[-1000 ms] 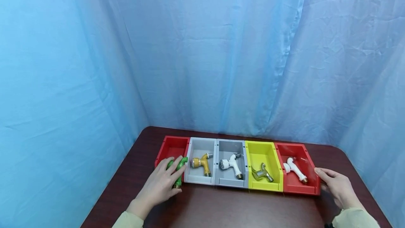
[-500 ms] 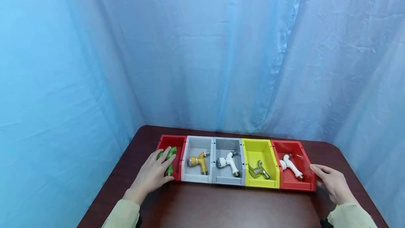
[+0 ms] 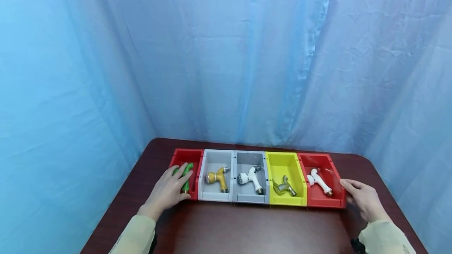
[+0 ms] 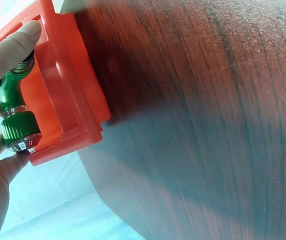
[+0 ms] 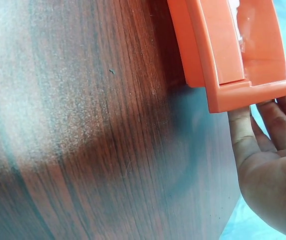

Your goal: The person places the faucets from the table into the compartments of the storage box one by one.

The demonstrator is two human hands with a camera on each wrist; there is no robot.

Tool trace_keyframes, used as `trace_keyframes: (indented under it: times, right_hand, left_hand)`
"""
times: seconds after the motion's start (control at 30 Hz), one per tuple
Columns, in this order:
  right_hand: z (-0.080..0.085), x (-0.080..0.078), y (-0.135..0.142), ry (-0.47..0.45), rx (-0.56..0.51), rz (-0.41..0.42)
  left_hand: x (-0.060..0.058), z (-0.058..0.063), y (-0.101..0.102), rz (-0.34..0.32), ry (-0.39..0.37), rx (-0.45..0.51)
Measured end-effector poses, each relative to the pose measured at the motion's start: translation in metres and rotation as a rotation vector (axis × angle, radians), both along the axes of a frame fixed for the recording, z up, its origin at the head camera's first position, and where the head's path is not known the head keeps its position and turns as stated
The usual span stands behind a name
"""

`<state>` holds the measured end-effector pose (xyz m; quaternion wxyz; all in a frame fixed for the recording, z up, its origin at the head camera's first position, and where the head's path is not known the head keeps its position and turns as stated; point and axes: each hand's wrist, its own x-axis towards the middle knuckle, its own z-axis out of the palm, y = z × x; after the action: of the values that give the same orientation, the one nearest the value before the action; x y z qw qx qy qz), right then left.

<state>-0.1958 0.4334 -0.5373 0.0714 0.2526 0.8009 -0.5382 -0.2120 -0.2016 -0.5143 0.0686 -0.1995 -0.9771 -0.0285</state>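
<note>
In the head view, my left hand (image 3: 165, 190) lies over a green faucet (image 4: 12, 92) inside the leftmost red bin (image 3: 188, 152). The left wrist view shows the thumb at the bin's front lip by the faucet's threaded end, with fingers around its ribbed knob. My right hand (image 3: 366, 201) grips the outer side of the rightmost red bin (image 3: 326, 203). Its thumb is at the rim and its other fingers lie against the wall, as the right wrist view (image 5: 248, 95) shows. A white faucet (image 3: 320, 182) lies in that bin.
Between the red bins, side by side, stand a light grey bin (image 3: 219, 153) with a yellow faucet (image 3: 221, 177), a darker grey bin (image 3: 250, 154) with a white faucet (image 3: 253, 177), and a yellow bin (image 3: 282, 160) with a metal faucet (image 3: 283, 187). Blue curtains (image 3: 226, 58) surround the brown table (image 3: 268, 230).
My left hand has lowered the green faucet from the front edge of the leftmost red bin into it. My right hand keeps its hold. The whole head view has shifted slightly.
</note>
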Motion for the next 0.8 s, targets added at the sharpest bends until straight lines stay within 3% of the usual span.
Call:
trace_keyframes:
  times: [0.3, 0.8]
  right_hand:
    - [0.007, 0.004, -0.005, 0.018, -0.009, -0.004]
    - [0.005, 0.004, -0.006, 0.021, -0.007, -0.009]
  left_hand:
    - [-0.008, -0.001, 0.005, 0.002, -0.03, -0.021]
    - [-0.018, 0.001, 0.003, 0.005, -0.107, 0.015]
